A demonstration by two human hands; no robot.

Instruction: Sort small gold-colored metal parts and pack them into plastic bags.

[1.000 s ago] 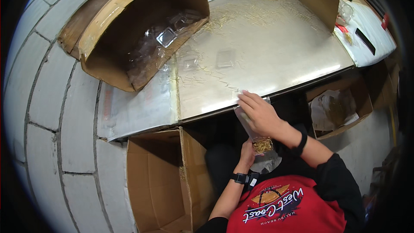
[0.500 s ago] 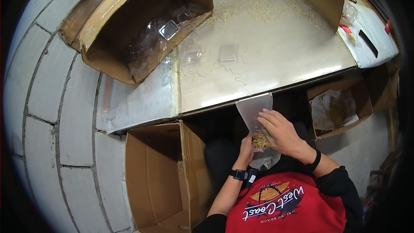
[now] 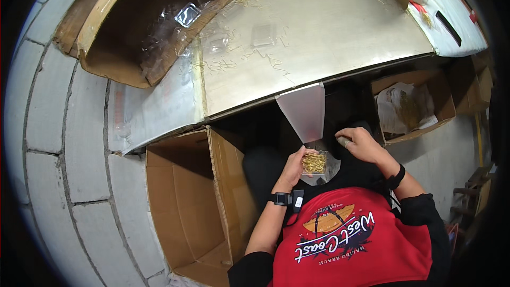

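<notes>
My left hand point(image 3: 292, 168) grips a small clear plastic box point(image 3: 304, 172) from its left side. Thin gold-coloured pins point(image 3: 314, 162) fill the box in a loose heap. My right hand point(image 3: 359, 143) hovers to the upper right of the box, apart from it, with fingers curled; whatever they may hold is hidden. A whitish, tapering chute point(image 3: 303, 110) slopes down from the table edge, its narrow end just above the box. Crumpled clear plastic point(image 3: 328, 174) lies beneath the box, over my lap.
The pale table point(image 3: 319, 37) carries scattered gold pins and a clear plastic lid or tray point(image 3: 263, 36). A tipped cardboard box point(image 3: 119, 37) spills clear cases at the left. Open cartons point(image 3: 186, 191) point(image 3: 446, 93) stand below the table at both sides.
My right hand has left the chute and box, moving right and down, its fingers now curled. My left hand has lowered the box slightly, clear of the chute's end. The view has shifted.
</notes>
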